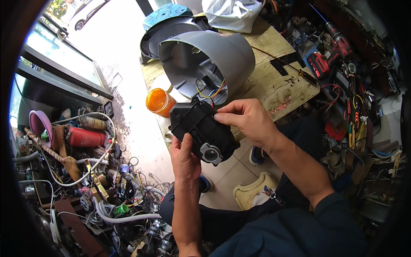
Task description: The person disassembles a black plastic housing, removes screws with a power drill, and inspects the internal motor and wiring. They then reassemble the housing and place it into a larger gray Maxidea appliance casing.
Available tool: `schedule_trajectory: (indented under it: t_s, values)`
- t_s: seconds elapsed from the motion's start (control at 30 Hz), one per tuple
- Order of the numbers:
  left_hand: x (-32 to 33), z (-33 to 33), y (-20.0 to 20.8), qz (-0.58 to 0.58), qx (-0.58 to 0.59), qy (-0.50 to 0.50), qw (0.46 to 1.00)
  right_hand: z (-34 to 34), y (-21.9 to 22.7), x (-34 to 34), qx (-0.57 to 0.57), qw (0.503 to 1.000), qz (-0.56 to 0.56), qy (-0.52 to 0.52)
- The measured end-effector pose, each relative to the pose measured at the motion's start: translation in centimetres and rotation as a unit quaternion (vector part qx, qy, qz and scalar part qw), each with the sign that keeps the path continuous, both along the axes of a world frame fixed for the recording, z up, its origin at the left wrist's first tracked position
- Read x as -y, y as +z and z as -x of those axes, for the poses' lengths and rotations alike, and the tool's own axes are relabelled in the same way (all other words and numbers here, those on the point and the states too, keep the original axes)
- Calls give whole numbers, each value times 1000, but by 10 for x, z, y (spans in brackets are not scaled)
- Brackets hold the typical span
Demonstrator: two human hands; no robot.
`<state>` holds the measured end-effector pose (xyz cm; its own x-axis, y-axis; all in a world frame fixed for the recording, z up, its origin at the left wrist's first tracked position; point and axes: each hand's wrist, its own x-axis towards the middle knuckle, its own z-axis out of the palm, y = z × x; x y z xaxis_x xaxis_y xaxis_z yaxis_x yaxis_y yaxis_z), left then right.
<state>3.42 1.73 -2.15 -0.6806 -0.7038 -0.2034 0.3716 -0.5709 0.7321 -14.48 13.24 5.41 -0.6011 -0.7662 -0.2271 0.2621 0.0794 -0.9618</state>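
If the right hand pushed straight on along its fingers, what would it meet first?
Probably the black housing: the right hand reaches its edge in the picture, though actual contact is unclear.

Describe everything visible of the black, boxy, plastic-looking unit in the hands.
The black, boxy, plastic-looking unit has a ridged, stepped body and a silvery-grey ring-shaped fitting around a round opening at its lower end. It is held tilted in front of the open, rounded grey shell. The bare left hand grips its lower left side, thumb in front; the bare right hand's fingertips appear to touch its upper right edge. Its underside is hidden.
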Motion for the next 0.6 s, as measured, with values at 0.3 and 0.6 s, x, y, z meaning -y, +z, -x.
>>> schedule_trajectory:
  t_s: [0.3,0.6]
  values:
    - [4,5,5,-11,-4,18,1000,-9,-9,0,75,996,12,50]
    - [4,5,13,-26,-32,21,999,-27,-3,5,40,995,-12,88]
